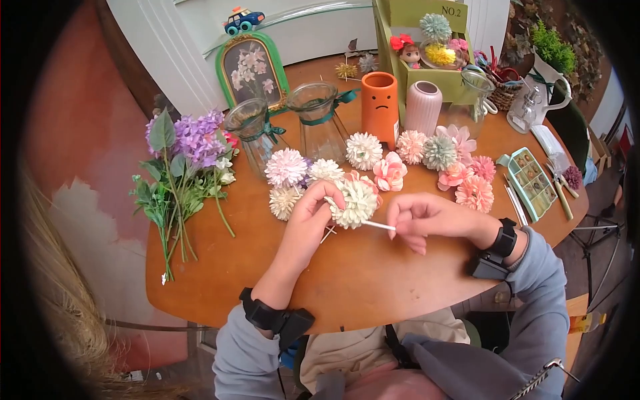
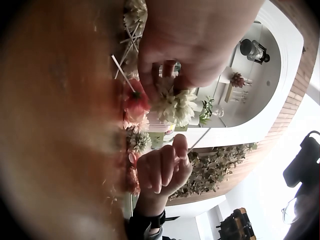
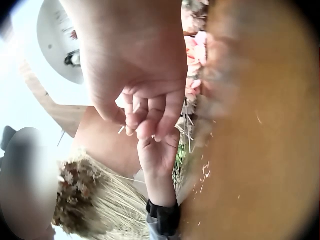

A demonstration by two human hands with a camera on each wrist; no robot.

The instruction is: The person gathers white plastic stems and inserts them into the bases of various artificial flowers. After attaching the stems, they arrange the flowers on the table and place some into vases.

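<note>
In the head view my left hand holds a cream pompom-shaped artificial flower by its head, above the near part of the table. A short white stick stem runs from the bloom toward my right hand, whose thumb and fingertips pinch its free end. Seen from the left wrist, the flower hangs below the left hand's fingers, and the right hand is close by with its fingers curled. The right wrist view shows both hands nearly meeting; there the right fingers mostly hide the flower.
More artificial blooms, among them a peach pompom flower, lie just beyond the hands. Purple flowers with long stems lie at the left. Behind stand a glass vase, an orange vase and a pink vase. A compartment box sits right.
</note>
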